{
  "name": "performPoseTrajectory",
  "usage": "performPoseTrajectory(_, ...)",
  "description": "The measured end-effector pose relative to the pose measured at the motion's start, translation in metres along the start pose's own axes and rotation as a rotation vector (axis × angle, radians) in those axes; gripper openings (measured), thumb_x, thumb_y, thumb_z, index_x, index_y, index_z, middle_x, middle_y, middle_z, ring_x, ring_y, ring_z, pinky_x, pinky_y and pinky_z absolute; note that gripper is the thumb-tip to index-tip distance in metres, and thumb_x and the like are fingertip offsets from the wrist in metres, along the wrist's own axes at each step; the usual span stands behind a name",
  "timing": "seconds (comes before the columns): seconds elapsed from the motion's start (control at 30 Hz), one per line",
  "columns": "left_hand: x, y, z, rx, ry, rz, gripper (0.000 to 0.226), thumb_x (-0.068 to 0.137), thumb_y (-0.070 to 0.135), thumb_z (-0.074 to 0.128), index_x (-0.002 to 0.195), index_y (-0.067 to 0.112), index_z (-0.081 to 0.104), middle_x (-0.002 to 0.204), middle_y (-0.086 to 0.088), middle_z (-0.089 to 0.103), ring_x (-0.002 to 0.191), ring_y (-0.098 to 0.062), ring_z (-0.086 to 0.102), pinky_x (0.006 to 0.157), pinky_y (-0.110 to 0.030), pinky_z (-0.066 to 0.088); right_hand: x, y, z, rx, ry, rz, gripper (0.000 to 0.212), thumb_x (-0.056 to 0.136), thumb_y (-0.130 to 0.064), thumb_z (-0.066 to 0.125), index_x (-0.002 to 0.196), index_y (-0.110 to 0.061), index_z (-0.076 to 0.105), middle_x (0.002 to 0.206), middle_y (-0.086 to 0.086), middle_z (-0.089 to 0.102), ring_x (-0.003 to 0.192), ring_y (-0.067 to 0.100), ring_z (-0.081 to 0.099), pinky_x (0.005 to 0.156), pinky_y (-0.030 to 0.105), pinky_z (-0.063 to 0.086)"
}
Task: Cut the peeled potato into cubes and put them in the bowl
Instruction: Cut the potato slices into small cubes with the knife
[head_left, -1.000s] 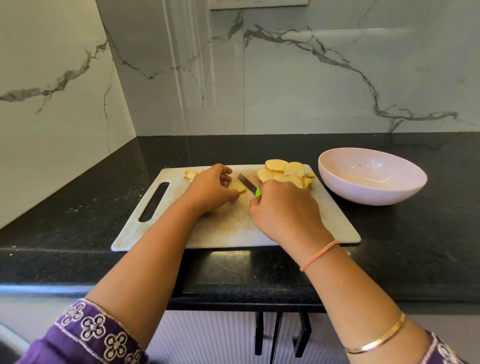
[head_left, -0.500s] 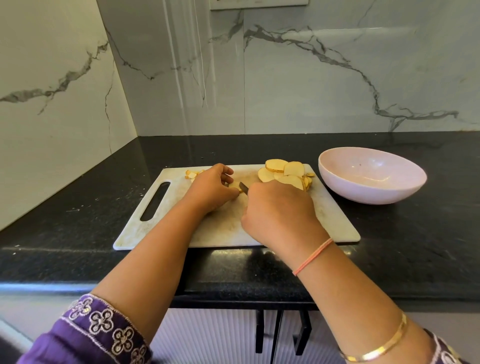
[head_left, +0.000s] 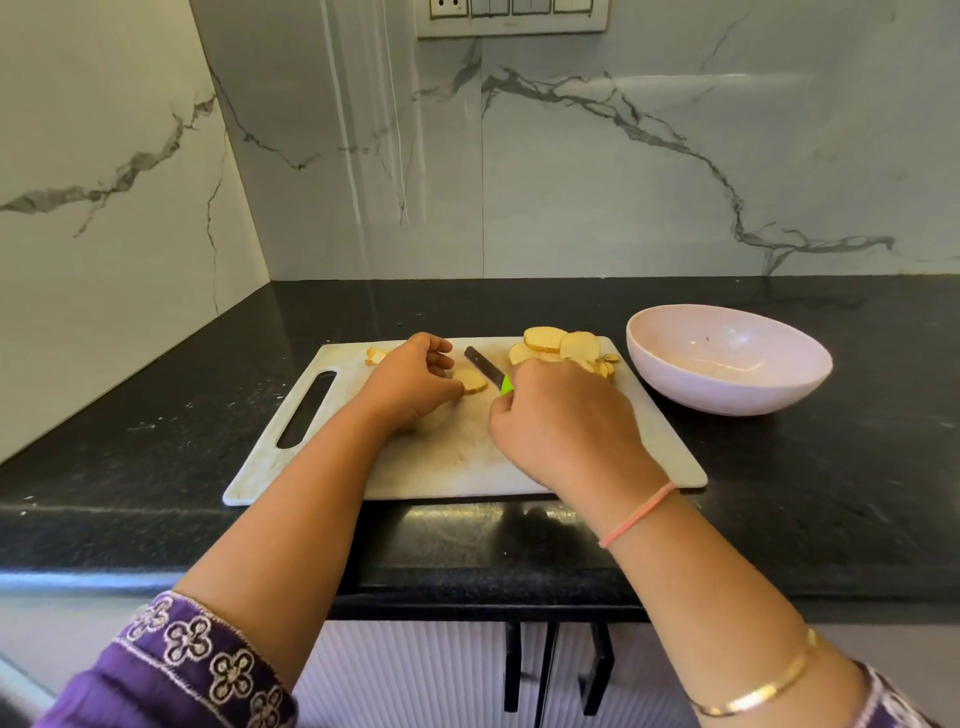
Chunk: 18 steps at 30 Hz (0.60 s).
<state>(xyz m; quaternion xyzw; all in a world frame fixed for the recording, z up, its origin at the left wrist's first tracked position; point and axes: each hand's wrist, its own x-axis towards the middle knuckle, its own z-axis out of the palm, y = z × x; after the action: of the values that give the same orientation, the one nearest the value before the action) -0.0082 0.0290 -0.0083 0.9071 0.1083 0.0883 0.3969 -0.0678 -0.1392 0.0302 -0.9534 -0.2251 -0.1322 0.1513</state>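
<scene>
One potato slice (head_left: 470, 381) lies flat near the middle of the white cutting board (head_left: 670, 457), just off the fingertips of her left hand (head_left: 410, 382). The thumb tip touches its left edge and the curled fingers sit just behind it, pinching it in place. The slice is an oval, with its long axis running roughly left to right across the board.

Immediately right of it is the knife (head_left: 484, 366). Her right hand (head_left: 561, 421) is wrapped tight round the handle, of which only a bit of green shows. The dark blade points away from her and to the left, slanting past the far side of the slice, its tip close to the left hand's knuckles.

Behind the right hand, at the board's far right corner, the other potato slices (head_left: 561, 345) overlap in a loose pile. A few small scraps (head_left: 375, 356) sit at the far left edge. The pale pink bowl (head_left: 769, 400) stands on the black counter (head_left: 156, 441), just right of the board.
</scene>
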Motion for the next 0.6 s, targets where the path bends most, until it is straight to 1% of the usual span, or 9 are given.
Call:
performPoseTrajectory(0.07,-0.001,0.000,0.002,-0.013,0.007,0.000,0.052,0.083,0.011,0.070,0.130,0.015,0.047,0.120,-0.001,0.059,0.100,-0.011,0.054,0.082,-0.020,0.042,0.007,-0.002,0.009,-0.020,-0.023,0.004,0.019,0.095,-0.026,0.043,0.094,-0.015,0.058,0.074,0.000,0.046,0.071,0.020,0.047,0.054,0.025,0.033)
performPoseTrajectory(0.13,0.000,0.001,0.002,-0.028,0.013,0.006,0.051,0.083,0.009,0.069,0.128,0.015,0.048,0.118,-0.002,0.059,0.100,-0.012,0.055,0.082,-0.020,0.043,0.013,-0.003,0.014,-0.040,-0.043,0.007,0.021,0.095,-0.026,0.043,0.099,-0.013,0.060,0.077,0.001,0.046,0.073,0.022,0.046,0.058,0.027,0.034)
performPoseTrajectory(0.3,0.001,0.001,-0.001,-0.014,0.025,0.025,0.048,0.084,0.009,0.067,0.128,0.015,0.048,0.116,-0.001,0.060,0.099,-0.012,0.056,0.082,-0.020,0.044,0.021,-0.009,0.016,-0.088,-0.052,-0.029,0.021,0.096,-0.024,0.043,0.103,-0.013,0.059,0.076,0.002,0.045,0.073,0.021,0.047,0.049,0.025,0.029)
performPoseTrajectory(0.4,0.002,0.001,-0.001,0.003,0.037,0.040,0.046,0.085,0.012,0.067,0.127,0.016,0.049,0.113,0.001,0.060,0.096,-0.012,0.057,0.079,-0.019,0.044,0.021,-0.012,0.013,-0.104,-0.072,-0.051,0.019,0.096,-0.023,0.043,0.105,-0.014,0.057,0.077,0.002,0.045,0.073,0.020,0.047,0.053,0.027,0.034)
performPoseTrajectory(0.5,0.003,0.001,-0.001,0.016,0.046,0.038,0.045,0.086,0.012,0.067,0.126,0.017,0.049,0.109,0.003,0.060,0.094,-0.011,0.057,0.076,-0.019,0.043,0.017,-0.017,0.010,-0.137,-0.068,-0.082,0.017,0.096,-0.020,0.044,0.102,-0.014,0.058,0.068,0.001,0.039,0.070,0.019,0.046,0.048,0.025,0.030)
performPoseTrajectory(0.6,0.003,-0.001,-0.001,0.031,0.056,0.049,0.045,0.085,0.012,0.067,0.126,0.015,0.049,0.111,0.002,0.062,0.096,-0.012,0.059,0.079,-0.020,0.044,0.010,-0.022,0.006,-0.192,-0.070,-0.129,0.015,0.097,-0.020,0.044,0.100,-0.015,0.058,0.064,0.001,0.035,0.067,0.018,0.044,0.051,0.027,0.034)
